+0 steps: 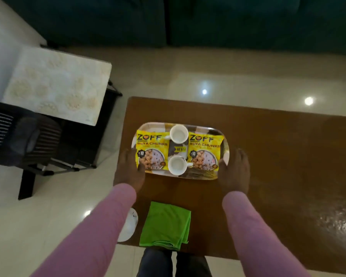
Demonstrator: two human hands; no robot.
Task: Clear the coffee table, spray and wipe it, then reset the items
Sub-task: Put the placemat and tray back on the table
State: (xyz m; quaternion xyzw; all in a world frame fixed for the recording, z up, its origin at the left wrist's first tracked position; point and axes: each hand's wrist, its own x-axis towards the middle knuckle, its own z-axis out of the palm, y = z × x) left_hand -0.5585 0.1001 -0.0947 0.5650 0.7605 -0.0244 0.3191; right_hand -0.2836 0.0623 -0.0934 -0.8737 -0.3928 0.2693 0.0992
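A: You are standing at the near edge of the coffee table [268, 136], and the tray [226, 145] is sitting on it ahead of you, toward the table's left end. Its long axis is running left to right, across your line of reach.

B: And where are my hands lying against it?

A: One at each short end. Your left hand [129, 168] is pressing against the tray's left end, thumb hooking over the rim beside the left yellow packet [151, 150]. Your right hand [235, 170] is lying at the tray's right end, fingers spread flat along the edge. I am not seeing enough to say whether those fingers are already curling under the rim.

B: Which hand is nearer?

A: Neither, really; the tray is sitting squarely between them, so I am judging this as a two-handed lift.

B: Anything loose on it?

A: Two white cups [179, 133], one at the tray's far side and one at its near side, are standing upright between the packets. They are looking free to slide, so keeping the tray level is mattering most.

B: And behind the tray?

A: The folded green cloth [165, 224] is lying on the table between the tray and you, well apart from it. A white rounded thing [128, 226] is showing left of the cloth, off the table's edge; I cannot tell what it is.
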